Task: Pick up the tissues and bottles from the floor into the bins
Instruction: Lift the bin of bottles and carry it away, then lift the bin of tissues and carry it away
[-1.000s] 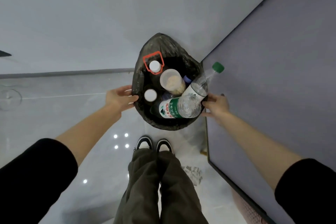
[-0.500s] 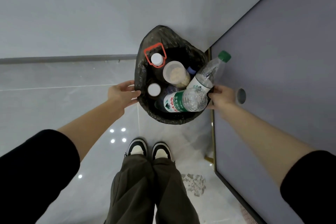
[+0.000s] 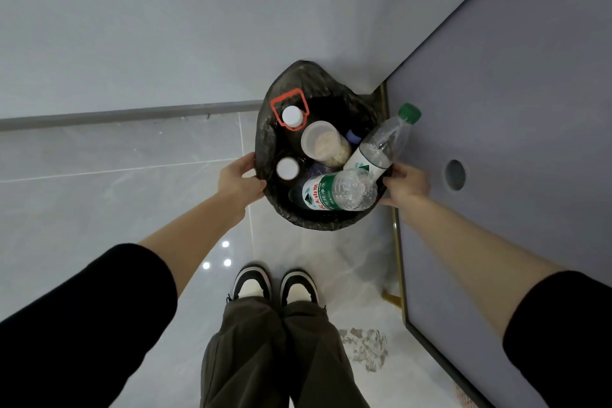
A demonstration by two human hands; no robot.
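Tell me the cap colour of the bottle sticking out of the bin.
Green cap, clearest in the head view.

The floor (image 3: 116,209) was glossy pale tile with thin grout lines, and small bright light spots (image 3: 225,244) reflected in it. A grey skirting strip (image 3: 116,116) ran along its far edge at the wall. A pair of black-and-white shoes (image 3: 252,285) stood on the tiles. To their right a crumpled tissue (image 3: 366,349) lay beside the gold-edged panel (image 3: 395,242). The black-lined bin (image 3: 318,222) sat near the corner. Whether it rested on the tiles could not be told.
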